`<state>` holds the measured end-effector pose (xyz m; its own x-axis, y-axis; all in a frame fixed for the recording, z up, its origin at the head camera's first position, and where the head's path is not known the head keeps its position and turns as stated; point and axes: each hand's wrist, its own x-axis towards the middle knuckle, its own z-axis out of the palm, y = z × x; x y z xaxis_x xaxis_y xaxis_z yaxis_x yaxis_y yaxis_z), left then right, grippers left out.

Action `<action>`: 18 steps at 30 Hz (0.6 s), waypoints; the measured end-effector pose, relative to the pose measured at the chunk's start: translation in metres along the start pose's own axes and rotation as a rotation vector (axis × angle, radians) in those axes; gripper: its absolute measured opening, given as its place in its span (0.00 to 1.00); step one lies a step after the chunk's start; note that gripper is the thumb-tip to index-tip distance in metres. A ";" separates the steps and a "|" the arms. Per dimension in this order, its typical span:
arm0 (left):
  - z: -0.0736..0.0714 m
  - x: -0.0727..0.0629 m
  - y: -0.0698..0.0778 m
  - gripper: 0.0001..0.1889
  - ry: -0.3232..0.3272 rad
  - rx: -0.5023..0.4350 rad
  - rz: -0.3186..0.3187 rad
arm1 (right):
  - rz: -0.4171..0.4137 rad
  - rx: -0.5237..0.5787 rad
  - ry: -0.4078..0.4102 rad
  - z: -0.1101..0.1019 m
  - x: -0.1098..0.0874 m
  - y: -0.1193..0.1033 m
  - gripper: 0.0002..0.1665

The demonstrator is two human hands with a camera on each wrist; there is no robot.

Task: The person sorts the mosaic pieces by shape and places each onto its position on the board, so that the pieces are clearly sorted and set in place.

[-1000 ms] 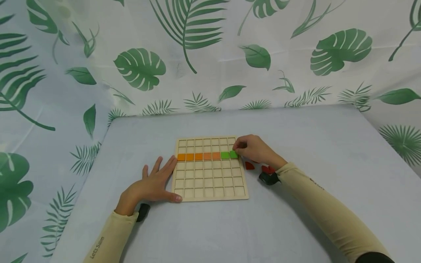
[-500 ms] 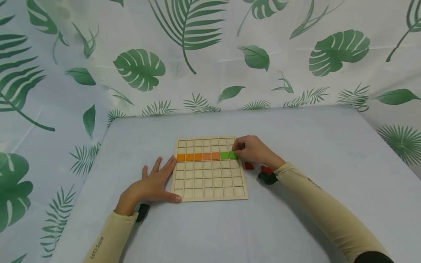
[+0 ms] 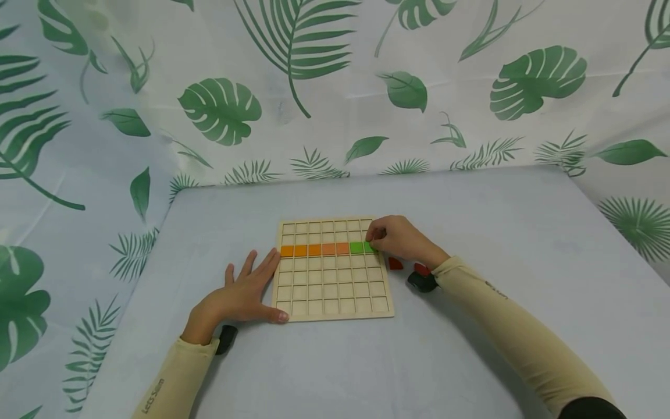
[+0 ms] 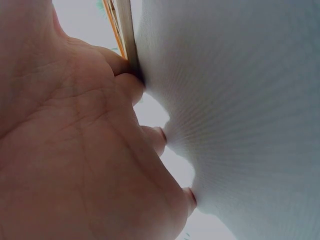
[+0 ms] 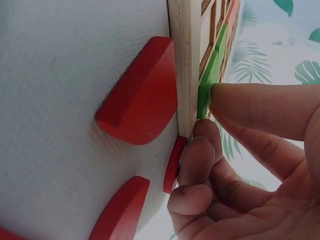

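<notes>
A pale wooden grid board (image 3: 335, 291) lies on the table. One row holds orange tiles (image 3: 300, 250), lighter orange tiles (image 3: 335, 249) and green tiles (image 3: 356, 248). At the row's right end, my right hand (image 3: 400, 237) has its thumb and index finger on the last green tile (image 5: 206, 92), which appears to sit in its cell. Its other fingers are curled beside the board's edge, near a red piece (image 5: 175, 165). My left hand (image 3: 241, 297) rests spread at the board's left side, fingertips and thumb touching its edge. The left wrist view shows the palm (image 4: 75, 140) and fingertips on the cloth.
Red pieces lie right of the board, one (image 3: 395, 263) close to its edge and another (image 3: 421, 269) beside the dark wrist camera (image 3: 421, 282). A leaf-patterned curtain (image 3: 324, 139) stands behind the white-covered table (image 3: 471, 203).
My right fingertips have shifted slightly left over the last green tile, covering more of it. The left hand and the board stay put.
</notes>
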<state>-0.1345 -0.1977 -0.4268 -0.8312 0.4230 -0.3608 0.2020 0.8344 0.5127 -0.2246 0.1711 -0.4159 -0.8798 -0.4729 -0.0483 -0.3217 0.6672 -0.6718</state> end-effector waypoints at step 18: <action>0.000 -0.001 0.000 0.72 0.002 -0.012 0.006 | 0.085 -0.001 0.072 -0.020 -0.008 0.015 0.12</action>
<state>-0.1337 -0.1982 -0.4263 -0.8312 0.4271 -0.3560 0.2008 0.8276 0.5242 -0.2298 0.1964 -0.4105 -0.9266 -0.3724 -0.0521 -0.2455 0.7040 -0.6664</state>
